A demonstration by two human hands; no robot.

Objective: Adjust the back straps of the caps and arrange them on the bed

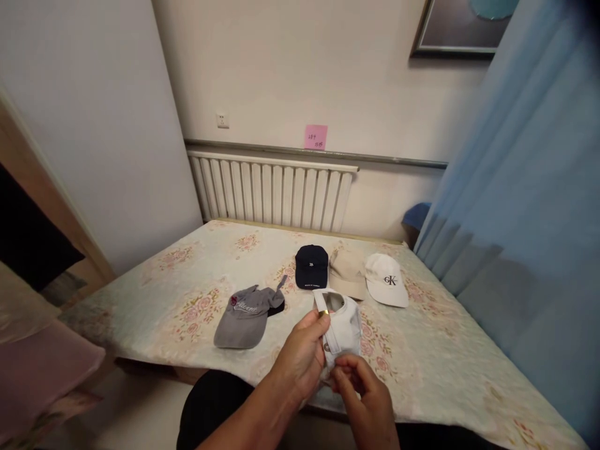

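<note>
My left hand (300,362) and my right hand (363,390) both grip a light grey cap (344,325) over the near edge of the bed. The left thumb and fingers pinch its back strap, where a small brass buckle shows. The right fingers pinch the strap's lower end. On the flowered bedspread (197,275) lie a grey cap (246,315) with red lettering to the left, and a navy cap (311,265), a beige cap (347,275) and a white cap (387,280) in a row behind.
A white radiator (272,190) runs along the far wall with a pink note (315,136) above it. A blue curtain (515,187) hangs at the right. Pillows (42,362) lie at the left by a wooden headboard.
</note>
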